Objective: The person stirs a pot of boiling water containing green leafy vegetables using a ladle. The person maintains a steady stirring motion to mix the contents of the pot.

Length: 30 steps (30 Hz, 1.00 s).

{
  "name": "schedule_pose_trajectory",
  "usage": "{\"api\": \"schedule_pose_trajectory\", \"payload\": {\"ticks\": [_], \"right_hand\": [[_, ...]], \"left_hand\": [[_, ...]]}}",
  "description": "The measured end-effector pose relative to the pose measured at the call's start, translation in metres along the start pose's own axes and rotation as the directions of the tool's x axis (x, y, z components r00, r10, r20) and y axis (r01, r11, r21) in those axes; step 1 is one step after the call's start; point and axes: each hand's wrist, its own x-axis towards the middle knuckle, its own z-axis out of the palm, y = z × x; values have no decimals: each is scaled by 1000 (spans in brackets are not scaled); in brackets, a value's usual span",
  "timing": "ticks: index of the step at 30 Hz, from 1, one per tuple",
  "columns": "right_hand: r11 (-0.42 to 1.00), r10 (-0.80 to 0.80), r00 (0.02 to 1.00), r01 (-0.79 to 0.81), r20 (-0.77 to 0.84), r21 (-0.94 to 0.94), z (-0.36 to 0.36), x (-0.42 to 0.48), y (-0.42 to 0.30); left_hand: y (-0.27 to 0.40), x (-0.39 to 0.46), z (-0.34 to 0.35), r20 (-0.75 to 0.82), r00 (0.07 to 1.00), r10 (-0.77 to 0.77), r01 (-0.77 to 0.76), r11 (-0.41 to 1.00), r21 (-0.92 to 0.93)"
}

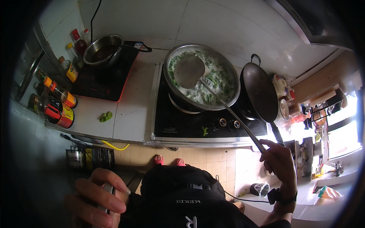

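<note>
My right hand (pixel 278 159) grips the handle of a long-handled metal skimmer (pixel 189 71). The skimmer's round head lies over the foamy liquid in a wide metal pot (pixel 201 107), near its upper left side. Chopped green leaves (pixel 212 77) float among white bubbles there. My left hand (pixel 99 199) is low at the left, close to the camera, with its fingers curled around a slim flat object (pixel 108 188) with a pale edge. Most of that object is hidden by the fingers, so its kind is unclear.
The pot stands on a black gas hob (pixel 182 125); a dark wok (pixel 258 91) is right of it, its handle toward me. Left are an induction cooker (pixel 99 82) bearing a metal bowl (pixel 104 51), several sauce bottles (pixel 62 91) and a leaf scrap (pixel 106 116). A bin (pixel 259 188) stands low right.
</note>
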Motion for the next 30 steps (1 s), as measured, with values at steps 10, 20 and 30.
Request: {"api": "schedule_pose_trajectory", "payload": {"ticks": [10,20,30], "right_hand": [[1000,22,1000,-22,-9,16,-9,28,15],[1000,7,1000,-7,-4,28,-7,37,26],[772,-525,817,338,-239,-538,-1,32,32]], "left_hand": [[0,1,-10,64,997,-36,41,997,-71],[0,4,-8,153,988,-1,0,1000,7],[-3,5,-11,211,977,29,-32,999,13]]}}
